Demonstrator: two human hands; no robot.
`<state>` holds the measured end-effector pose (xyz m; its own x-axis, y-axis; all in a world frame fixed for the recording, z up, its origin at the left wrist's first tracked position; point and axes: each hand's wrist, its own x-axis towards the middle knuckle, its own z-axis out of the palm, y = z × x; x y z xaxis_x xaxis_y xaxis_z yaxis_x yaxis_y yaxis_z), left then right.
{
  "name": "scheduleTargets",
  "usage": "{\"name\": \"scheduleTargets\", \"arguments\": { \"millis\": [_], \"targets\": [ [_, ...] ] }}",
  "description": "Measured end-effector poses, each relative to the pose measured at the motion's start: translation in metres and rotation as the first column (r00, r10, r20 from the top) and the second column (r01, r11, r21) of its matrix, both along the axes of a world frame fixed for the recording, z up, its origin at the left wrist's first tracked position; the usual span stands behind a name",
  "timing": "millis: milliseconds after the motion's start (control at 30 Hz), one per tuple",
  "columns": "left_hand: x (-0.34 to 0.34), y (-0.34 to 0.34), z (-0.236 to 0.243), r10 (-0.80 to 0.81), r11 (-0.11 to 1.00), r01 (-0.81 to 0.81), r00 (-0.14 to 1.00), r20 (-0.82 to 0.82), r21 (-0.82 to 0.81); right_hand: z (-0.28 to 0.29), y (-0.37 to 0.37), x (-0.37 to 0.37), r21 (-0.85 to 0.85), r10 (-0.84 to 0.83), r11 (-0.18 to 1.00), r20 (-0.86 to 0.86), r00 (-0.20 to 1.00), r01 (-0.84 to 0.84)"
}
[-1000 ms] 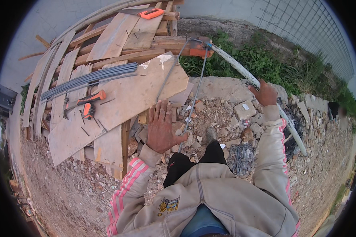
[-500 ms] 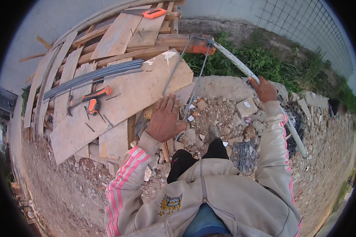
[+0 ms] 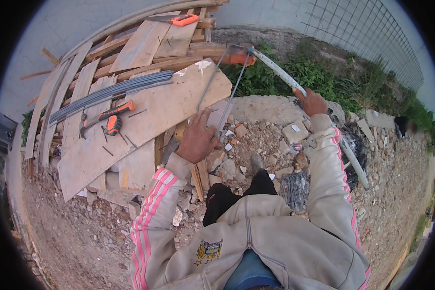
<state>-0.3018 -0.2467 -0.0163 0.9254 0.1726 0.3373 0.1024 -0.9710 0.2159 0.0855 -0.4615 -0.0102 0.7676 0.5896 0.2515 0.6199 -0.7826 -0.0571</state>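
A thin steel rod (image 3: 236,90), bent into a narrow U, runs from the orange block (image 3: 240,56) on the timber toward me. My left hand (image 3: 197,139) lies over the near part of its two legs, fingers closing on them beside the board's edge; the rod's ends are hidden beneath it. My right hand (image 3: 313,104) is wrapped round a long whitish pipe (image 3: 278,71), whose far end meets the rod at the block. The pipe's near end passes behind my right forearm and shows beyond the sleeve.
A plywood board (image 3: 150,113) on stacked planks carries a bundle of steel rods (image 3: 111,94), a hammer (image 3: 108,115), an orange-black tape measure (image 3: 113,125) and nails. A handsaw (image 3: 184,20) lies farther back. Rubble, coiled wire (image 3: 296,189) and weeds (image 3: 314,77) lie around; wire mesh (image 3: 372,38) leans on the wall.
My left hand's fingers have drawn in over the rod's legs; the length of rod below my thumb no longer shows. My right hand keeps its grip on the pipe. The view has shifted slightly.
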Motion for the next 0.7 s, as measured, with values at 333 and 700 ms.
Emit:
{"name": "scheduleTargets", "arguments": {
  "millis": [333, 700],
  "targets": [
    [-0.014, 0.023, 0.013, -0.065, 0.995, 0.060, 0.995, -0.072, -0.080, 0.014, 0.012, -0.026, -0.046, -0.021, 0.999, -0.111, 0.994, 0.016],
    [-0.003, 0.029, 0.012, -0.108, 0.993, 0.104, 0.992, -0.070, -0.063, 0.024, 0.006, -0.038, 0.033, -0.053, 0.998, -0.138, 0.989, 0.058]
  ]
}}
